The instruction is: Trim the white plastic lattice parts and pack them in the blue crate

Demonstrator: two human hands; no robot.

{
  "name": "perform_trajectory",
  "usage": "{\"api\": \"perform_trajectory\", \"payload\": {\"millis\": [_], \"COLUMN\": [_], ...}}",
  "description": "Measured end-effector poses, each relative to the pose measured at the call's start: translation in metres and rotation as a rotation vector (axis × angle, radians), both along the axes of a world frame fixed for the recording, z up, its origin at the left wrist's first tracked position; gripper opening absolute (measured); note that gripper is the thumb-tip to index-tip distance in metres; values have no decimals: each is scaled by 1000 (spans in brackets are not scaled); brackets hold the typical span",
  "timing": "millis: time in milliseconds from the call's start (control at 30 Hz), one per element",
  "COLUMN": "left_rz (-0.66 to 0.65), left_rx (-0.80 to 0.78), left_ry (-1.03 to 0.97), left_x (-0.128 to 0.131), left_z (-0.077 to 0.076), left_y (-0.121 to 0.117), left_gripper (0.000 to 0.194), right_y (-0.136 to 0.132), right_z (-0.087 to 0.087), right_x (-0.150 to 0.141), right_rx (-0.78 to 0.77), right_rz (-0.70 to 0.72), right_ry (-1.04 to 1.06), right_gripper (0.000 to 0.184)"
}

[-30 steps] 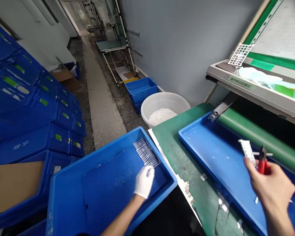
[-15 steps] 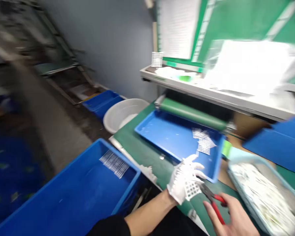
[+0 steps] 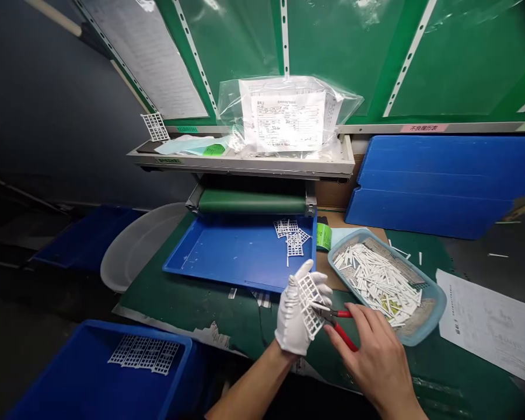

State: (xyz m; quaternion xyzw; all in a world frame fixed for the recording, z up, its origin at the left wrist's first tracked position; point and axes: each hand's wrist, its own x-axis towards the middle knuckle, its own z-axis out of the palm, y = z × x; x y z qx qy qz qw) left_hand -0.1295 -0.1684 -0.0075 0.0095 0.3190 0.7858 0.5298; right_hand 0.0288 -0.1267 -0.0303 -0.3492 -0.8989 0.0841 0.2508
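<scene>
The single camera was worn on the person's head and looked forward and down over the desk (image 3: 192, 303), close above the left hand (image 3: 294, 312) and right hand (image 3: 376, 361), with the shelf (image 3: 240, 166) and green back panel (image 3: 332, 52) across the frame's far upper part.

The left hand (image 3: 294, 315) wears a thin white fabric glove (image 3: 289, 332), close-fitting, with slim fingers and soft creases around the grip. Behind the grip, the glove ends at the wrist in a plain cuff, and the bare left forearm (image 3: 249, 396) runs from there to the bottom edge of the view. The right hand (image 3: 374, 356) is bare, from its fingers at the grip back to the right wrist (image 3: 406, 405), with no glove or cuff.
</scene>
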Motion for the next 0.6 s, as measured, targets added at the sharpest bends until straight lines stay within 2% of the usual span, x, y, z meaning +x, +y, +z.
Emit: {"api": "perform_trajectory", "payload": {"millis": [133, 333, 400, 533, 600], "left_rz": [22, -40, -25, 125, 150], "left_rx": [-49, -66, -76, -90, -108], "left_ry": [37, -80, -106, -81, -70], "left_x": [10, 20, 24, 34, 35], "left_z": [-3, -17, -19, -20, -20], "left_y": [11, 25, 28, 30, 30], "left_gripper": [65, 81, 80, 73, 71], "right_y": [19, 46, 47, 38, 35], "right_z": [-7, -24, -27, -29, -29], "right_x": [6, 17, 20, 22, 22], "right_rx": [83, 197, 154, -13, -6], "right_rz": [38, 144, 133, 101, 92], "right_ry": [13, 40, 37, 29, 18], "right_gripper": [55, 59, 58, 54, 55]}}
